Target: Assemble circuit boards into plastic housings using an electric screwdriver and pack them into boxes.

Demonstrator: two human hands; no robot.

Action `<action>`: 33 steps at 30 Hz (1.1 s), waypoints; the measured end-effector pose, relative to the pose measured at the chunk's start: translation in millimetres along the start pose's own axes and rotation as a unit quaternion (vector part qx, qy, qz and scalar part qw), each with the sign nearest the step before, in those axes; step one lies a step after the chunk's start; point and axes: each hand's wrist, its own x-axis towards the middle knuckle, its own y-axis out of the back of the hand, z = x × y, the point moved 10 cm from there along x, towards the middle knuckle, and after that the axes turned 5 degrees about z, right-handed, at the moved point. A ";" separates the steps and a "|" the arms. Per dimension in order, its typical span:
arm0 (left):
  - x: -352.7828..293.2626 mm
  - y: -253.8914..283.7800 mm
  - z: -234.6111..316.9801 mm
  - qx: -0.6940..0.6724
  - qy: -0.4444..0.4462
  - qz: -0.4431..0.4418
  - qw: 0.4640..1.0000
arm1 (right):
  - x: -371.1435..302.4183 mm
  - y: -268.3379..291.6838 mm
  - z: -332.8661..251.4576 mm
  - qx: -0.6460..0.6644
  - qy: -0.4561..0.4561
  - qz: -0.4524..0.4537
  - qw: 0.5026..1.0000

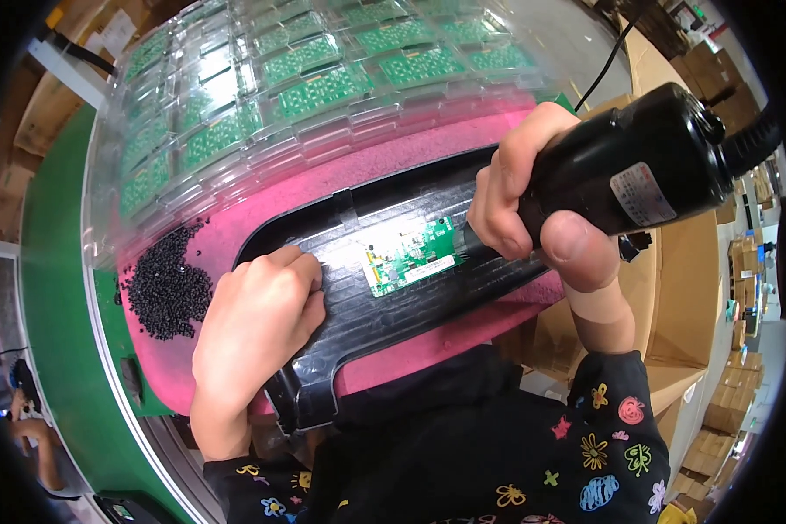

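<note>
My right hand [541, 196] is wrapped round a black electric screwdriver [629, 166], a thick cylinder with a pale label. Its tip points down-left at the right edge of a green circuit board [410, 258]; my fingers partly hide it. The board lies inside a long black plastic housing [428, 323], trough-shaped and shiny. At the housing's left end my left hand [266, 314] is closed over the rim, fingers curled inward and fingertips hidden. Left of that hand sits a heap of small black screws [170, 284].
A pink mat [393, 362] lies under the housing on a green bench [65, 253]. Beyond it, clear plastic trays [306, 79] hold several green circuit boards. Open cardboard boxes [681, 288] stand at the right. A black cable [755, 140] runs from the screwdriver.
</note>
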 end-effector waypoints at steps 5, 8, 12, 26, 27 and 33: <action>9.4 10.3 10.9 -0.046 -0.054 0.075 0.995 | 0.6 -9.7 -29.6 0.120 0.082 -0.056 0.988; 9.1 26.2 27.7 -0.256 -0.112 0.106 0.954 | 4.3 -18.6 -46.8 0.194 0.115 -0.103 0.969; 9.0 35.8 33.4 -0.286 -0.154 0.145 0.935 | -4.5 -20.3 -70.7 0.257 0.221 -0.150 0.929; 5.3 40.0 36.5 -0.316 -0.207 0.150 0.914 | -4.5 -13.4 -63.3 0.355 0.233 -0.011 0.905; 5.6 39.5 36.2 -0.316 -0.207 0.150 0.913 | -4.2 -13.3 -63.4 0.355 0.232 -0.011 0.905; 10.2 36.5 36.4 -0.332 -0.205 0.134 0.911 | -3.3 -13.5 -66.9 0.173 0.161 -0.010 0.972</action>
